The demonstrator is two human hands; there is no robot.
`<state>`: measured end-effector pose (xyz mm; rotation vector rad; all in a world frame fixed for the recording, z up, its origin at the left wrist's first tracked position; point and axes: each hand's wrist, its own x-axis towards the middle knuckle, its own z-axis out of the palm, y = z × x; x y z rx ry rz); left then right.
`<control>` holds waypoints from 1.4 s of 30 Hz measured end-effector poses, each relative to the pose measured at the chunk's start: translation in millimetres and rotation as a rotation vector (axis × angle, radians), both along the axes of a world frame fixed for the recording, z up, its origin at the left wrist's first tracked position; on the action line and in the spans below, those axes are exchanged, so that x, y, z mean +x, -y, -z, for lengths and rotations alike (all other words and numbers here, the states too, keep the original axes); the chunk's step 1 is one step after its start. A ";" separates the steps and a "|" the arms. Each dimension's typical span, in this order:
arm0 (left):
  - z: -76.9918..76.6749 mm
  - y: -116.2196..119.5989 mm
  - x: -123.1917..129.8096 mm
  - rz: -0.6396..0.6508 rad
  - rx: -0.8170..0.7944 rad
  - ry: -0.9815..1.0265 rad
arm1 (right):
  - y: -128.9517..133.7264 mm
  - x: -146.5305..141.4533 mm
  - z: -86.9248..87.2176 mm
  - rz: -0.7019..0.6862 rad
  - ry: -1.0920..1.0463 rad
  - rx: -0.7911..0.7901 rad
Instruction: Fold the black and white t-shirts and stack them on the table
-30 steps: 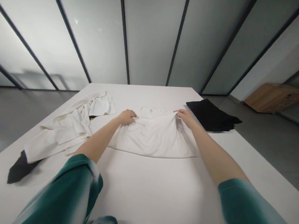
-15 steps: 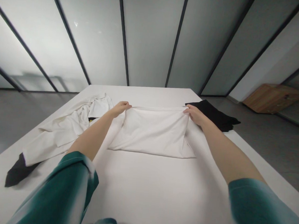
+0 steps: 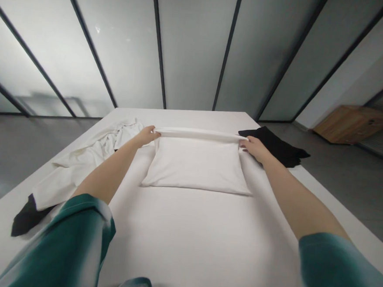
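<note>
Two bare hands, the left hand (image 3: 147,136) and the right hand (image 3: 255,149), stand well apart, each pinching one end of the far edge of a white garment (image 3: 196,163). That edge is now drawn taut and straight, its earlier rumples gone, and the garment lies smooth mid-table (image 3: 201,236). A crumpled white heap (image 3: 81,162) lies left, a black cloth (image 3: 276,145) far right.
</note>
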<state>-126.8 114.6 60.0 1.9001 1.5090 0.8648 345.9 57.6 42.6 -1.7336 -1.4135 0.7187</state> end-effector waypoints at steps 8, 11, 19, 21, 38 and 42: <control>7.7 9.0 17.5 -0.089 -0.229 0.491 | 1.9 -18.6 4.9 0.020 -0.688 -0.054; 9.9 2.4 19.8 -0.103 -0.195 0.545 | -6.8 -16.1 4.5 0.032 -0.667 -0.089; 25.3 -29.8 29.3 -0.197 -0.192 0.498 | -40.1 -25.7 14.2 0.075 -0.466 -0.005; 31.1 -32.1 34.4 -0.239 -0.167 0.386 | -46.0 -31.3 21.4 0.119 -0.347 0.021; 75.5 62.7 41.4 -0.072 -0.057 -0.760 | 27.5 -60.0 58.9 -0.188 0.862 -0.161; 74.6 64.9 33.6 -0.121 -0.017 -0.640 | 26.3 -48.0 54.2 -0.110 0.809 -0.144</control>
